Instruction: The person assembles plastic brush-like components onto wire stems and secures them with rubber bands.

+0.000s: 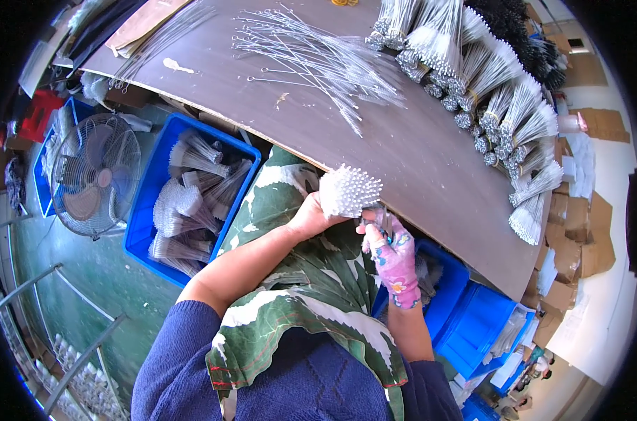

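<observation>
My bare left hand (310, 217) is closed around a bundle of thin brushes (350, 191), their white bristle tips packed into a round head facing up. It is held over my lap at the table's near edge. Close beside the bundle is my right hand (396, 261), in a pink flowered glove that leaves the fingertips bare. Its fingers are curled at a small, shiny, metal-looking item just below the bundle, too small and partly hidden to name. On the brown table (431, 168), loose wire brushes (311, 56) with looped ends lie spread out.
Tied brush bundles (501, 105) line the table's right side, with black ones (525, 35) behind. At my left, a blue bin (137, 235) contains more bundles beside a floor fan (97, 175). Another blue bin (473, 330) stands at my right. Cardboard (578, 238) lies beyond the table.
</observation>
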Demonstrator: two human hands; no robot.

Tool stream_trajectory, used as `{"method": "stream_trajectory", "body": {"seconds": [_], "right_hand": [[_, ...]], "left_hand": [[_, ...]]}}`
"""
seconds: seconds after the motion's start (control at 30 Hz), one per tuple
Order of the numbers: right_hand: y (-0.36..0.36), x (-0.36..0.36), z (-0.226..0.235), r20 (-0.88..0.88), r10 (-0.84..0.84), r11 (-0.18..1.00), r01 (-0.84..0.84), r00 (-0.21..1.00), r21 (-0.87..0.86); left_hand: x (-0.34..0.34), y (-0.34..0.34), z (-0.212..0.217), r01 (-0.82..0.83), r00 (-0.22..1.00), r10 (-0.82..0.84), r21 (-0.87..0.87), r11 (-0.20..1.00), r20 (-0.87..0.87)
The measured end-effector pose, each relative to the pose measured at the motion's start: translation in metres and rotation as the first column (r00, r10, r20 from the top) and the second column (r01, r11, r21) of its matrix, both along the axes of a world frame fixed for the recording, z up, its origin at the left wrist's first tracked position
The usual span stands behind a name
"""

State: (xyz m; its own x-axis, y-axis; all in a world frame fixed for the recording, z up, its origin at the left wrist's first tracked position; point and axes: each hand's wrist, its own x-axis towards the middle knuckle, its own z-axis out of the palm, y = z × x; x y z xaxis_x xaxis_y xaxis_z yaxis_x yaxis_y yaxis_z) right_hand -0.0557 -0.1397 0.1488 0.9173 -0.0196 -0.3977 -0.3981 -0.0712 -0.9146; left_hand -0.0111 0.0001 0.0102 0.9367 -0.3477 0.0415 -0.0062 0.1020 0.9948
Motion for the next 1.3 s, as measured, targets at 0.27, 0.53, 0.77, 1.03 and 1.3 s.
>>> {"method": "stream_trajectory", "body": {"seconds": [0.27,0.53,0.77,1.03,1.3], "right_hand": [[-0.010,0.036,0.029,0.217,-0.026,0.997,0.042,0.976,-0.068],[-0.001,0.070,0.027,0.472,0.353,0.897,-0.148,0.808,-0.417],[-0.005,0.075,0.041,0.054,0.482,0.772,-0.395,0.874,-0.497],[0.000,0.087,0.054,-0.082,0.678,0.481,-0.525,0.731,-0.702],[-0.006,0.090,0.014,0.133,0.558,0.719,-0.397,0.819,-0.571]], "left_hand": [[0.001,0.008,0.015,0.060,0.988,-0.063,-0.027,0.998,-0.144],[-0.003,0.018,0.019,0.333,0.885,-0.366,-0.159,0.930,-0.288],[-0.014,0.016,0.015,0.394,0.853,-0.433,-0.184,0.900,-0.293],[-0.020,0.010,0.006,0.392,0.858,-0.413,-0.130,0.911,-0.304],[-0.010,0.013,0.020,0.353,0.871,-0.366,-0.101,0.930,-0.328]]}}
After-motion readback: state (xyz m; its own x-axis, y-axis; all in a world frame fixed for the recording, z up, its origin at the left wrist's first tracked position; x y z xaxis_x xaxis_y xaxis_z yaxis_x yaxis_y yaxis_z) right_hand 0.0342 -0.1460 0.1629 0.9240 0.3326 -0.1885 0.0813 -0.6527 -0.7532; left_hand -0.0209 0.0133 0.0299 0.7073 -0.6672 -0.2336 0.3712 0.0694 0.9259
